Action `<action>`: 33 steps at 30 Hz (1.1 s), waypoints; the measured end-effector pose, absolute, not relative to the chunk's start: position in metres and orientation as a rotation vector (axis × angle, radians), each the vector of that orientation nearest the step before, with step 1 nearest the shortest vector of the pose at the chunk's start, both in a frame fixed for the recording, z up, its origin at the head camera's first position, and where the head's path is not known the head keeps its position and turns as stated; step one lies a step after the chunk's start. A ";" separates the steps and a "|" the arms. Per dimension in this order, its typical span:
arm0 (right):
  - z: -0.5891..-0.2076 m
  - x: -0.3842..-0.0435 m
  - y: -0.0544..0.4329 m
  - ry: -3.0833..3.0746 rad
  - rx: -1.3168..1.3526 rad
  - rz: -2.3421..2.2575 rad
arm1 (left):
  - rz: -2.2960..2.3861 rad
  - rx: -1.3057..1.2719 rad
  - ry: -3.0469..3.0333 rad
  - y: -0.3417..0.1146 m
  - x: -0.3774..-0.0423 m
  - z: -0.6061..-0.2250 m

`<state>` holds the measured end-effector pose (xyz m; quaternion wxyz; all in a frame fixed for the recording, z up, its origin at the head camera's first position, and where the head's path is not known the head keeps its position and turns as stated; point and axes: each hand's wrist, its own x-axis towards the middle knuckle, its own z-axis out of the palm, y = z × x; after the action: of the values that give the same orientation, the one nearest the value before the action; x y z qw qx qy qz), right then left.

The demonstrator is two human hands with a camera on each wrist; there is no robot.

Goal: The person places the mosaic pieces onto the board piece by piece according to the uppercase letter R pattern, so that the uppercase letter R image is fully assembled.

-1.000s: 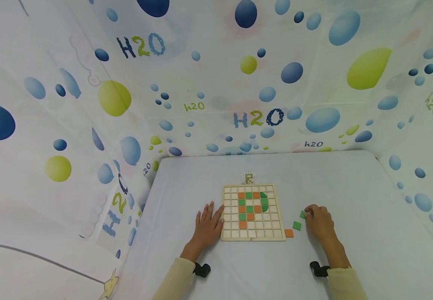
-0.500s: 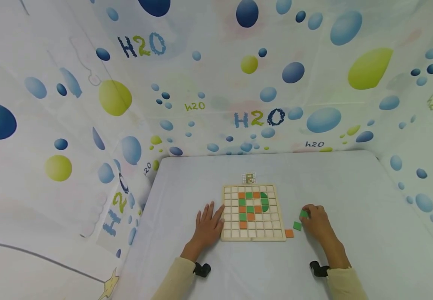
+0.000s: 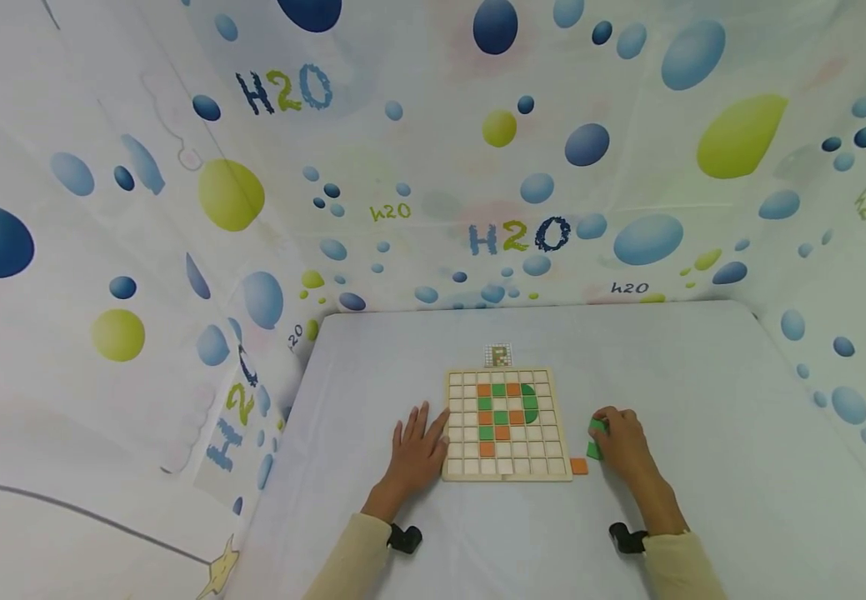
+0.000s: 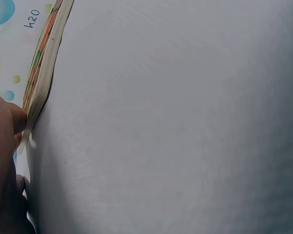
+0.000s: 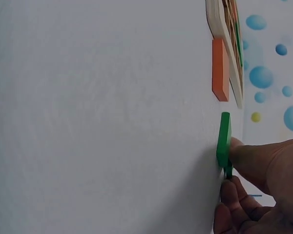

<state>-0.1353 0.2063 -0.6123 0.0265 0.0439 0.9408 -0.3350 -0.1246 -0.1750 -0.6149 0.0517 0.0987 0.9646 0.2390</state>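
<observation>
A wooden grid board (image 3: 457, 472) lies on the table, with orange and green tiles forming a P shape. My left hand (image 3: 412, 454) rests flat beside it, fingers spread and fingertips at its left edge. To the right of the board, my right hand (image 3: 625, 446) pinches a green square tile (image 3: 597, 426) between thumb and fingers. Another green tile (image 5: 224, 139) lies just in front of the held one, and the two overlap in the head view. An orange square tile (image 3: 578, 467) sits at the board's lower right corner.
A small card (image 3: 498, 356) printed with a brown letter pattern lies beyond the board's far edge. White cloth (image 3: 372, 375) covers the table. A patterned sheet (image 3: 433, 167) rises behind it and at the sides.
My right hand has moved left and slightly toward me, bringing the pinched green tile up to the other loose green one. The left hand stays in place.
</observation>
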 end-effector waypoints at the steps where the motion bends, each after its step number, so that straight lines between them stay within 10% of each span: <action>1: -0.613 -0.136 0.204 2.907 0.132 -1.035 | 0.730 0.301 2.933 -0.175 -0.125 -0.615; 33: -0.606 -0.109 0.104 2.852 -0.295 -1.176 | 0.719 0.325 2.944 -0.176 -0.125 -0.617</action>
<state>-0.1088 0.1038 -0.6061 0.0212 -0.0950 0.9201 -0.3794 -0.1254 -0.1759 -0.6165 0.0468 0.1066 0.9648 0.2356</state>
